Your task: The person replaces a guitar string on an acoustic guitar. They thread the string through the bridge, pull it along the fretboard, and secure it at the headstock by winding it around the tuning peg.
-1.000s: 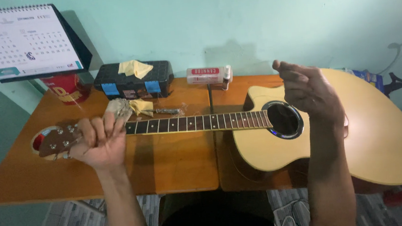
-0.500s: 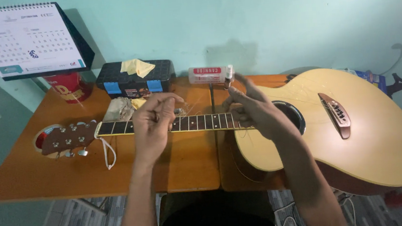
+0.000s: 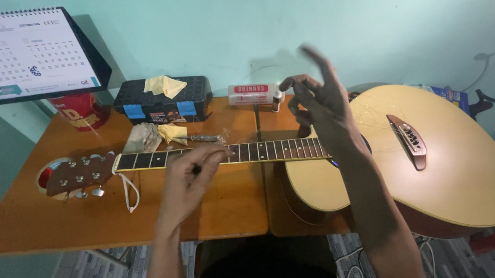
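Guitar [image 3: 440, 158] lies flat across two benches [image 3: 40, 225], neck [image 3: 225, 154] pointing left, headstock [image 3: 77, 173] over a red-and-white dish [image 3: 45, 174] at the far left, body hanging off the right bench edge. Left hand [image 3: 188, 177] hovers just over the neck mid-way, fingers pinched in a closed grip on something small and dark; can't tell what, maybe a string end or a pin. Right hand [image 3: 319, 100] is up in the air above the soundhole, fingers partly curled, index blurred; grip looks loose, and thin wire curls [image 3: 370, 110] show near it over the top of the body, but whether it actually holds a string I cannot tell. White cord [image 3: 130, 191] loops down off the nut end. Risks as I judge them: a loose string whipping free could scratch the top or flick toward the face; the pinched bit could drop and roll off the bench to the floor; the raised right arm could knock the small bottle [image 3: 277, 99] or white box [image 3: 252, 94] just behind the neck; the body overhanging the right edge could tip or slide if leaned on. Behind sit a toolbox [image 3: 163, 101] with yellow cloth [image 3: 164, 85], red cup [image 3: 81, 112], calendar [image 3: 25, 54], rags [image 3: 146, 137].
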